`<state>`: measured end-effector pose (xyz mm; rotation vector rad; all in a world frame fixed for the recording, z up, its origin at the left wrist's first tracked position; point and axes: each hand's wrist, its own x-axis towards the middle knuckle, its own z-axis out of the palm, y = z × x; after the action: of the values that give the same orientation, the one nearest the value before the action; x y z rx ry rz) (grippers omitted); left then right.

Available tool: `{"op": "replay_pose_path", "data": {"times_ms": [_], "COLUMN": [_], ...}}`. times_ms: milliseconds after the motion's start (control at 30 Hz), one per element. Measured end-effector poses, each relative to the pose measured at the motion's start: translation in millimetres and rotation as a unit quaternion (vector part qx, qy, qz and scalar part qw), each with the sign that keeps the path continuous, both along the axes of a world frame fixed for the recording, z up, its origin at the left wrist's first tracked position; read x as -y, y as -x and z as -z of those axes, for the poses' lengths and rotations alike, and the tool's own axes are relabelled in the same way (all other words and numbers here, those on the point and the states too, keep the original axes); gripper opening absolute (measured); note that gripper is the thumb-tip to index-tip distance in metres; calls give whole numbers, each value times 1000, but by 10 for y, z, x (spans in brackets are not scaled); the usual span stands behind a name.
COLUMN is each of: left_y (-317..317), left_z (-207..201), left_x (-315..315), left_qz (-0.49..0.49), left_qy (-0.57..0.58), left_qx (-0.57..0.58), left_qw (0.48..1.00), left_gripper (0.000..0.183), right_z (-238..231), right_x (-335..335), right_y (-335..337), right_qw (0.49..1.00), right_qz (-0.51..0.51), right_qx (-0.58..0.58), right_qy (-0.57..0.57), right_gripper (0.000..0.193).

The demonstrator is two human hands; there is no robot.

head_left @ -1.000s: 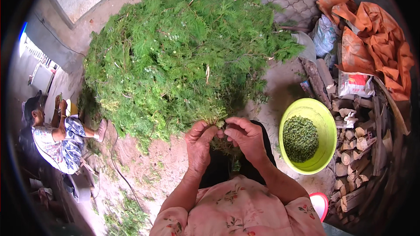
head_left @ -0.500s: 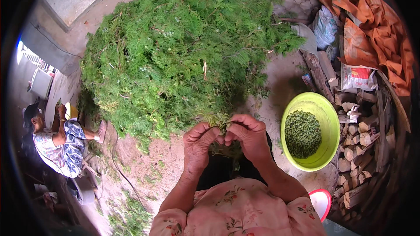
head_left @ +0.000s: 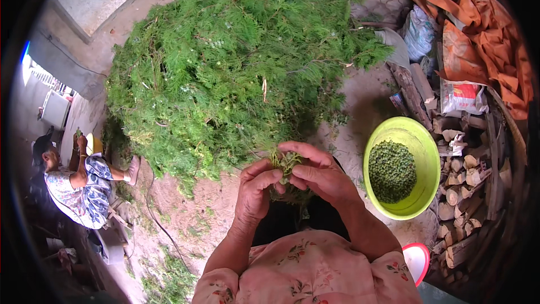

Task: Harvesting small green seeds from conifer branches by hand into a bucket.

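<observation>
Far L: co-worker [head_left: 67, 194] seated side-on, hand up w/ a bit of green; yellow vessel [head_left: 97, 145] by their knees partly hidden, contents n/v. Dark cable [head_left: 156, 219] curves over dusty ground. Ctr: big feathery pile [head_left: 225, 73] of green branches, woody bits poking thru. Person's L hand [head_left: 254, 188] pinches L side of a small leafy green clump [head_left: 287, 163], held btwn both hands in front of the pile's near edge; R hand [head_left: 325, 175] grasps its R side, thumb + fingers curled round, so part of clump is hidden & exact fingertip contact unclear. R: round yellow-green basin [head_left: 426, 160], smooth, approx half covered inside w/ small round green cones [head_left: 392, 171]. Below it, white basin [head_left: 416, 262] w/ red rim, partly covered by sleeve; contents can't be made out. Far R: stacked split firewood [head_left: 458, 177], crumpled orange sheet [head_left: 489, 45] above.
</observation>
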<state>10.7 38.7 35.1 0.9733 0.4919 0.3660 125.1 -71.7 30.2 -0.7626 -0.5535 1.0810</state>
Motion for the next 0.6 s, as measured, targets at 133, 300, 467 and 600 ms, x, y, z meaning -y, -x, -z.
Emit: {"op": "replay_pose_path", "data": {"times_ms": [133,300,467,600], "left_y": [42,40,49,31], "left_z": [7,-19,61,35], "left_x": [5,51,67,79], "left_qz": [22,20,27,34], "left_qy": [3,16,76,130], "left_qx": [-15,-24,-12,1], "left_qw": [1000,999,997,991], "left_gripper": [23,23,23,20], "right_z": [-29,-103,44,55], "right_x": [36,53,63,102], "right_y": [-28,-9,10,-26], "right_qw": [994,984,990,990], "right_qz": [-12,15,29,-4], "right_qx": [94,163,133,135], "right_qy": [49,73,47,35], "right_gripper": [32,18,14,16]}}
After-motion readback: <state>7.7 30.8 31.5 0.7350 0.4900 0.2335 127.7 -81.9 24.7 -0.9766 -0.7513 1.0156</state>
